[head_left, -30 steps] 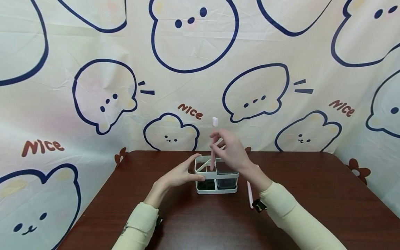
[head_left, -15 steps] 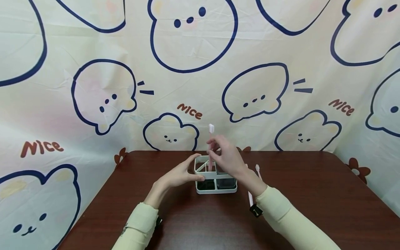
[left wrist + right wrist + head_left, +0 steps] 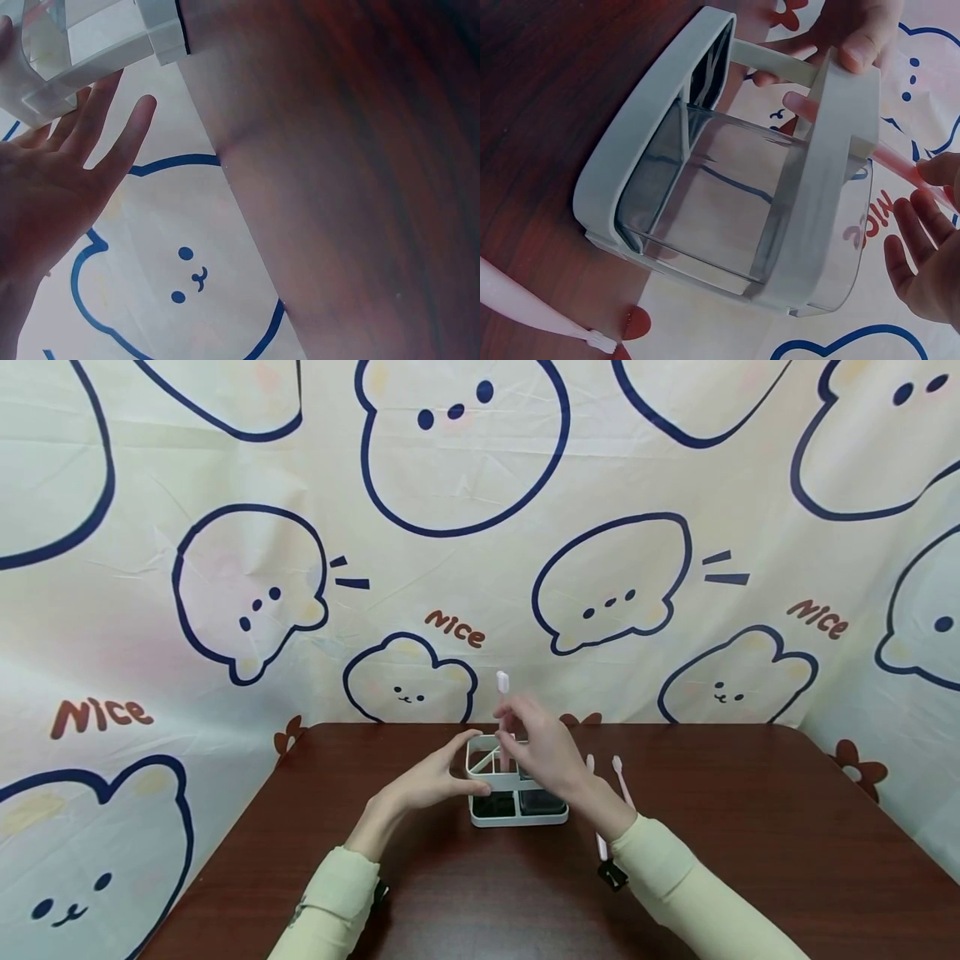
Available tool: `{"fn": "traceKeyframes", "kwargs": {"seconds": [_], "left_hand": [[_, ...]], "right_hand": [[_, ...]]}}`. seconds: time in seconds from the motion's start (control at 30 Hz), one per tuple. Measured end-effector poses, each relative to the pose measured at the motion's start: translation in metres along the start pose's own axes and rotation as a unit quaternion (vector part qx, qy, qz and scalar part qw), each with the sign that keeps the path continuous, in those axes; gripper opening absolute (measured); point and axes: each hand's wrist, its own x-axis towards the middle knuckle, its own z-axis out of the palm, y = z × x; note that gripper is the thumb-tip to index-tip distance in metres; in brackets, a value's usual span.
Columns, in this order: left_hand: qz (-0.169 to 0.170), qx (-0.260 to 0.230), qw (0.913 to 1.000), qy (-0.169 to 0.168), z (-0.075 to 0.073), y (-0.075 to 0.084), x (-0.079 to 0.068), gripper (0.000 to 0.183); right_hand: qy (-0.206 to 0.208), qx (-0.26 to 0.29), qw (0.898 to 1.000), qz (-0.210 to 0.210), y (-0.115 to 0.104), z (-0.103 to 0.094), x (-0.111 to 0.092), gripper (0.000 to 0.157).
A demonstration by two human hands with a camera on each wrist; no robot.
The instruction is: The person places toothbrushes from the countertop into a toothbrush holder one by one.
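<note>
A pale grey-green toothbrush holder (image 3: 517,782) stands on the table, with an open compartmented top frame above its base. My left hand (image 3: 431,781) grips the top frame's left side, thumb at the front and fingers behind. My right hand (image 3: 547,747) pinches a pink toothbrush (image 3: 503,683), upright with its white bristles up. Its handle passes down through a top compartment; in the right wrist view the pink handle (image 3: 900,165) shows its rounded end inside the frame. A clear cup (image 3: 727,187) sits in the holder's right side. The left wrist view shows the holder's corner (image 3: 112,56).
Two more toothbrushes lie right of the holder: one (image 3: 624,783) partly behind my right forearm, another (image 3: 602,847) nearer me. The brown table (image 3: 480,902) ends at the back against a wall cloth (image 3: 615,693) printed with cartoon bears.
My right hand has lowered the toothbrush and shifted slightly left, its handle deeper in the holder. The forearm's shift shows more of the lying toothbrushes. My left hand has stayed in place.
</note>
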Motion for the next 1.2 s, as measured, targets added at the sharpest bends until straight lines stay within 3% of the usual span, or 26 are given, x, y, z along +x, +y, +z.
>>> {"fn": "traceKeyframes", "kwargs": {"seconds": [0.5, 0.73, 1.0, 1.2], "left_hand": [[-0.008, -0.010, 0.9999, 0.000, 0.002, 0.001, 0.000, 0.092], [-0.004, -0.014, 0.9999, -0.003, 0.001, 0.000, 0.000, 0.092], [-0.004, -0.005, 0.9999, -0.008, 0.001, 0.000, 0.001, 0.093], [-0.002, -0.002, 1.0000, -0.006, 0.001, 0.000, 0.002, 0.093]], "right_hand": [[-0.004, -0.075, 0.997, -0.017, 0.004, 0.006, -0.015, 0.022], [-0.028, -0.089, 0.996, -0.004, 0.007, 0.006, -0.021, 0.024], [-0.057, -0.115, 0.991, -0.035, 0.011, 0.009, -0.027, 0.021], [-0.051, -0.119, 0.991, -0.034, 0.011, 0.007, -0.028, 0.021]]}}
